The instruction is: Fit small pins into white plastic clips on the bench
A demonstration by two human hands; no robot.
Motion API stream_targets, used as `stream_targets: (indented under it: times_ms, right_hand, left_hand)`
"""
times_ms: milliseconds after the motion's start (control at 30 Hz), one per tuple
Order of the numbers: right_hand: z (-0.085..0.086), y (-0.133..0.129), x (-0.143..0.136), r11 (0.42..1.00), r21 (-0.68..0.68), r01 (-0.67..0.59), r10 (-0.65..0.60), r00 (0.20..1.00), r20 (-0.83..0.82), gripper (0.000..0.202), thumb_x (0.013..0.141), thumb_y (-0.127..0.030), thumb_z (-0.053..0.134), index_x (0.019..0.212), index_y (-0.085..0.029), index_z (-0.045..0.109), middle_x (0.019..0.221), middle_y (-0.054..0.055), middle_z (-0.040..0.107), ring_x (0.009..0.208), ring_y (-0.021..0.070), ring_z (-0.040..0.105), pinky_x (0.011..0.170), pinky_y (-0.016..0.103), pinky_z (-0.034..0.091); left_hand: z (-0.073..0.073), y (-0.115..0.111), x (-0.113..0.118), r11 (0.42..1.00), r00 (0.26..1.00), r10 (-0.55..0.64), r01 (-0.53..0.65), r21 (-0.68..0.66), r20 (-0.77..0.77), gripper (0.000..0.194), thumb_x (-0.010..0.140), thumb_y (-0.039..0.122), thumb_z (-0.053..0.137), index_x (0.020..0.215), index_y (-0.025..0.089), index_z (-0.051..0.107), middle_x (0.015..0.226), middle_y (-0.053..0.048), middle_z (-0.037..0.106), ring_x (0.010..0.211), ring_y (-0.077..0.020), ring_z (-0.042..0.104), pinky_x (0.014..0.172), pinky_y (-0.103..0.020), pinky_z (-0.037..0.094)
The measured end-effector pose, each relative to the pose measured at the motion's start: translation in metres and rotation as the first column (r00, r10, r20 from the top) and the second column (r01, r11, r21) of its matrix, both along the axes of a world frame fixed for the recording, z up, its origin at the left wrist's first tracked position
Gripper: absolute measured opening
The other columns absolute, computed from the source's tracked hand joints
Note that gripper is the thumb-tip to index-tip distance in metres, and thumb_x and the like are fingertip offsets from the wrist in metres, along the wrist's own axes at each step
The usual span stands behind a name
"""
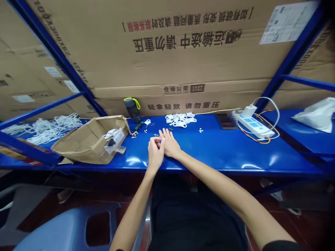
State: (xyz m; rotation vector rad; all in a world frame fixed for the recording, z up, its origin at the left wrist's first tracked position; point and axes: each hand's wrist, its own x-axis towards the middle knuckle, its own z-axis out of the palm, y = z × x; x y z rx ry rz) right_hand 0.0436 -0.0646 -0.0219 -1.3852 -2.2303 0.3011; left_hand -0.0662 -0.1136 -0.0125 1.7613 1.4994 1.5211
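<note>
Head view: left hand (156,150) fingers drawn to a pinch, contents unclear, beside right hand (170,144), fingers slightly spread; seemingly a fine-handling step, next move wanting steady fingertips.

Brown cardboard (188,66) printed with Chinese characters walls off the top of the frame. Blue posts (56,52) slant down at upper left and upper right. A glossy blue shelf (225,153) crosses the middle, catching white glints. Lower left: a blue stool (60,226), dark red floor tiles (39,212).
</note>
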Motion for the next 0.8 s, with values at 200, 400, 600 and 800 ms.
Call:
stream_targets:
  times_ms: [200, 400, 600, 800]
  right_hand:
    - [0.008, 0.021, 0.037, 0.993, 0.082, 0.08, -0.072, 0.993, -0.093, 0.063, 0.11, -0.036, 0.033, 0.166, -0.007, 0.036, 0.175, 0.019, 0.029, 0.165, 0.0356, 0.021, 0.133, 0.057, 0.02]
    - [0.016, 0.038, 0.121, 0.935, 0.354, 0.033, -0.079, 0.99, 0.117, 0.051, 0.102, -0.015, 0.039, 0.148, -0.013, 0.06, 0.164, 0.017, 0.049, 0.16, 0.0327, 0.034, 0.134, 0.059, 0.016]
    - [0.015, 0.034, 0.194, 0.884, 0.468, -0.01, -0.104, 0.971, 0.217, 0.047, 0.1, -0.015, 0.043, 0.142, -0.021, 0.064, 0.157, 0.013, 0.058, 0.154, 0.032, 0.043, 0.132, 0.065, 0.015]
    - [0.022, 0.03, 0.228, 0.878, 0.456, 0.144, -0.198, 0.977, 0.074, 0.036, 0.103, -0.021, 0.044, 0.125, -0.022, 0.073, 0.132, 0.013, 0.071, 0.127, 0.0313, 0.06, 0.115, 0.054, 0.039]
  left_hand:
    - [0.021, 0.014, -0.009, 0.99, 0.966, 0.116, -0.094, 0.104, -0.233, 0.016, 0.103, 0.036, 0.062, 0.112, 0.022, 0.06, 0.114, -0.008, 0.068, 0.11, -0.0259, 0.062, 0.103, -0.043, 0.047]
    - [0.052, 0.068, -0.01, 0.995, 0.676, 0.05, -0.1, -0.024, -0.735, 0.024, 0.104, 0.036, 0.057, 0.11, 0.021, 0.074, 0.123, -0.015, 0.07, 0.124, -0.0364, 0.058, 0.103, -0.048, 0.044]
    - [0.059, 0.099, 0.016, 0.97, 0.458, -0.085, -0.165, -0.179, -0.885, 0.041, 0.099, 0.052, 0.062, 0.103, 0.016, 0.08, 0.117, -0.022, 0.075, 0.124, -0.0435, 0.059, 0.107, -0.059, 0.038]
    - [0.069, 0.107, 0.023, 0.909, 0.543, -0.232, -0.174, -0.379, -0.807, 0.022, 0.092, 0.041, 0.074, 0.097, 0.021, 0.081, 0.108, -0.015, 0.08, 0.121, -0.0407, 0.065, 0.109, -0.059, 0.037]
